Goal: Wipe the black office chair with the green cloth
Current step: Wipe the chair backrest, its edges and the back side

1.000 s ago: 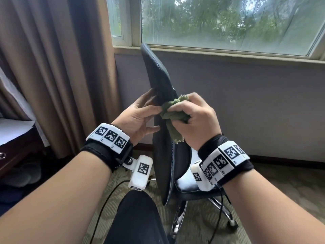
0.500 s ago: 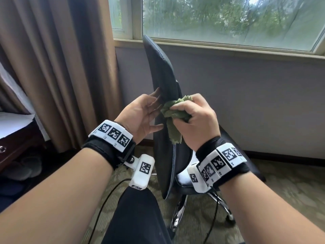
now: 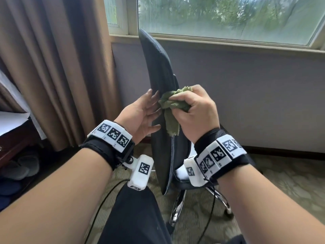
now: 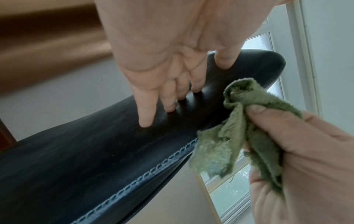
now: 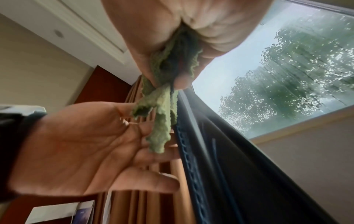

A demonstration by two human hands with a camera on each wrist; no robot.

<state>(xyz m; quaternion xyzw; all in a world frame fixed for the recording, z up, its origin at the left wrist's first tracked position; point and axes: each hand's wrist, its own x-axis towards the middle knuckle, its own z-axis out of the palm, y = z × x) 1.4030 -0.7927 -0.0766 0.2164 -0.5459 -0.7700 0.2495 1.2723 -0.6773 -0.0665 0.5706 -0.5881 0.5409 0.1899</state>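
Observation:
The black office chair [image 3: 158,71] stands edge-on in front of me, its backrest [image 4: 95,151] upright below the window. My left hand [image 3: 140,113] lies flat with straight fingers [image 4: 147,112] touching the backrest's left face. My right hand [image 3: 195,111] grips the bunched green cloth [image 3: 173,110] at the backrest's near edge, about mid-height. A tail of the cloth [image 5: 159,127] hangs down beside the stitched seam [image 5: 191,166]. In the left wrist view the cloth [image 4: 249,128] sits just right of the backrest edge.
Brown curtains [image 3: 58,67] hang at the left, next to a dark wooden desk [image 3: 15,138] with paper on it. The window sill [image 3: 228,43] and grey wall are behind the chair. The chrome chair base [image 3: 177,205] and a black cable [image 3: 100,205] lie over carpet.
The left hand's fingers have straightened and slid off the backrest's near edge onto its left face. The right hand with the cloth has stayed at the near edge.

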